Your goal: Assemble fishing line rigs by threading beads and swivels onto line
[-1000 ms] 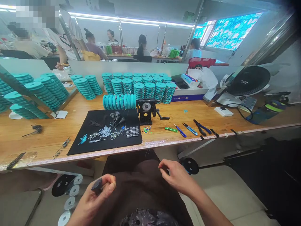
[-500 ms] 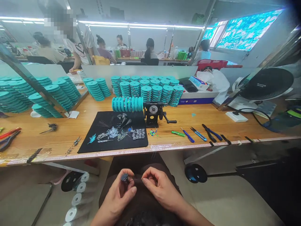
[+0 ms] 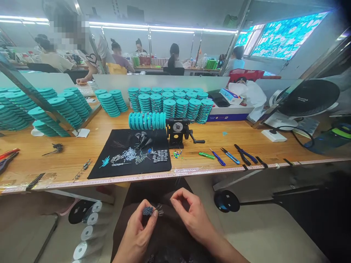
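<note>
In my left hand [image 3: 138, 226], closed between thumb and fingers, is a bundle of small dark beads on thin wires [image 3: 148, 210]. The wire ends fan out past my thumb towards the right. My right hand [image 3: 192, 215] is held apart from the bundle, thumb and index fingertip together in a pinch; whatever lies between them is too fine to make out. Both hands are above my lap, in front of the table edge. Fine thread [image 3: 179, 179] hangs over that edge, near my right hand.
A black mat [image 3: 128, 171] carries small metal and plastic fishing parts. Behind it stands a hand-cranked winder [image 3: 177, 133] with teal spools [image 3: 148, 121]. Pliers [image 3: 244, 155], snips [image 3: 230, 156] and more teal spool stacks [image 3: 181, 109] are on the table [image 3: 192, 170]. Several people sit farther back.
My right hand has moved up and right, away from the left. My left thumb has closed in on the bundle, and its wire ends now show fanned out.
</note>
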Tool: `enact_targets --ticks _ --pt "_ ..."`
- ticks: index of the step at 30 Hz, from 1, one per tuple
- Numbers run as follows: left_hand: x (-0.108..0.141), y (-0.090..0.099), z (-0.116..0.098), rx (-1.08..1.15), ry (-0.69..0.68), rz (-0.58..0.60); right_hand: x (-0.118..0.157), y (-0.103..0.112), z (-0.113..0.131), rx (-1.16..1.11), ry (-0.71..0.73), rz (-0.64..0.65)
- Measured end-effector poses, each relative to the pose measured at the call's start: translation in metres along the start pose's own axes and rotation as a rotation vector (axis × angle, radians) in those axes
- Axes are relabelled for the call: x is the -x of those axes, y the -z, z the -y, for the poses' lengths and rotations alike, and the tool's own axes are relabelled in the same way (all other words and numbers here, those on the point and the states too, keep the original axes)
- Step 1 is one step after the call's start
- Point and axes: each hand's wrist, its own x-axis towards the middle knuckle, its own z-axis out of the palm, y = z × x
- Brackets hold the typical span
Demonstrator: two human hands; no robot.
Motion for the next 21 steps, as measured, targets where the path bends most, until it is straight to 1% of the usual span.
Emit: enact_targets --ticks 1,3,5,7,11,15,17,21 --pt "0.0 -0.001 0.0 -0.031 -0.012 -0.003 0.002 -0.003 0.005 -0.016 0.017 0.02" --pt "0.0 -0.004 0.001 -0.052 -0.026 -0.007 0.005 -0.01 0.011 0.037 0.038 0.038" --pt "0.0 -0.006 0.001 -0.023 -0.024 -0.006 0.008 -0.017 0.012 0.13 0.033 0.051" --pt "0.0 -0.008 0.003 0.013 -0.013 -0.007 0.01 -0.022 0.008 0.174 0.005 0.072" --pt "-0.002 -0.007 0.006 -0.025 -0.015 -0.043 0.011 -0.025 0.001 0.157 -0.04 0.11" --pt "-0.002 -0.009 0.008 -0.05 -0.066 -0.111 0.011 -0.025 0.0 0.145 -0.058 0.111" --pt "-0.002 -0.009 0.008 -0.063 -0.06 -0.133 0.011 -0.026 0.0 0.145 -0.06 0.124" --pt "-0.002 -0.009 0.008 -0.075 -0.041 -0.138 0.01 -0.026 -0.005 0.079 -0.08 0.142"
